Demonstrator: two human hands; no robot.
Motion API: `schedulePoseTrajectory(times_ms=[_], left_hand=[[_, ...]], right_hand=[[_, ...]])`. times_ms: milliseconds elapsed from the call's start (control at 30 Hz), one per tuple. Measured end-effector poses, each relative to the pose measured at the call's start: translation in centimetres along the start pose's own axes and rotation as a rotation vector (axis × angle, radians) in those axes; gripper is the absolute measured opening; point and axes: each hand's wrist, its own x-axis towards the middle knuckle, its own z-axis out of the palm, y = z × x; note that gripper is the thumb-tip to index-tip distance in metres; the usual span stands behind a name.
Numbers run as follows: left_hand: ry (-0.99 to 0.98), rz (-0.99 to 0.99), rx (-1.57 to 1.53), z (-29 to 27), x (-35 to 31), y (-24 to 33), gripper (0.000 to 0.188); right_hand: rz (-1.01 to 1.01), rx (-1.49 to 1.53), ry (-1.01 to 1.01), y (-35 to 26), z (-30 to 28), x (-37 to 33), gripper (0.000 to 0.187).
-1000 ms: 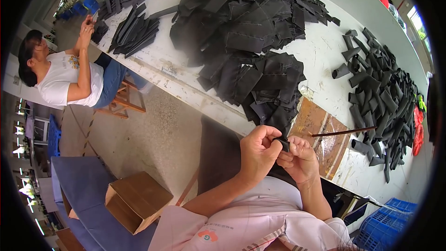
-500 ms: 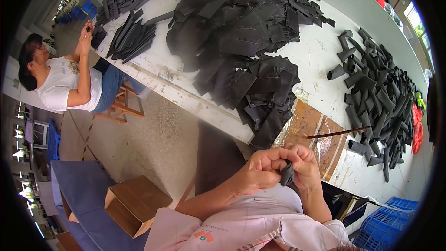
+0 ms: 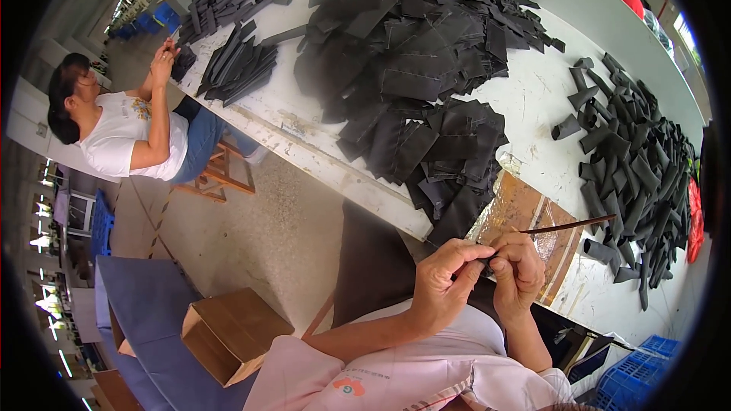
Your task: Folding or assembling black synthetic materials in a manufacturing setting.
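Both my hands meet in front of my chest, just off the table's near edge. Between the fingertips of my left hand (image 3: 449,283) and my right hand (image 3: 519,268) is a small black fabric piece (image 3: 489,260), pinched from both sides and mostly covered by fingers. Beyond my right hand a thin dark stick (image 3: 567,224) lies over a taped cardboard sheet (image 3: 525,205). A large heap of flat black fabric pieces (image 3: 426,76) spreads ahead of me. To the right lies a pile of black fabric tubes (image 3: 636,160).
A co-worker in a white shirt (image 3: 126,125) sits at the table's far left, hands raised. Bundled black strips (image 3: 236,68) lie nearby. At lower left, an open cardboard box (image 3: 240,331) rests by blue cloth (image 3: 145,312). Blue crates (image 3: 636,373) stand at lower right.
My fingers have shifted on the black piece; less of it shows, and my left fingers have straightened into a pinch. The whole view has shifted slightly.
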Motion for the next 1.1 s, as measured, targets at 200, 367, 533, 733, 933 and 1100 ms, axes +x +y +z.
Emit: schedulePoseTrajectory(times_ms=[200,367,533,733,933,1100], left_hand=[[-0.024,-0.034,-0.107,-0.4,0.2,0.1,0.015],[-0.149,-0.402,-0.464,-1.6,1.2,0.1,0.020],[-0.385,-0.597,-0.880,-2.4,1.9,-0.8,0.037],[-0.842,-0.717,-1.100,-2.9,1.1,0.4,0.066],[-0.678,-0.635,-0.712,-2.1,1.5,0.3,0.047],[-0.666,-0.722,-0.700,-0.3,2.2,-0.4,0.042]], right_hand=[[0.047,-0.014,-0.002,-0.3,0.2,0.1,0.017],[0.175,0.138,0.027,0.6,0.4,-0.7,0.024],[0.401,0.561,-0.069,1.3,0.1,-1.2,0.026],[0.703,1.001,-0.165,-0.1,-0.5,-3.0,0.029],[0.790,0.811,-0.084,0.6,-1.4,-3.3,0.027],[0.767,0.947,-0.033,1.7,-3.8,-4.2,0.020]])
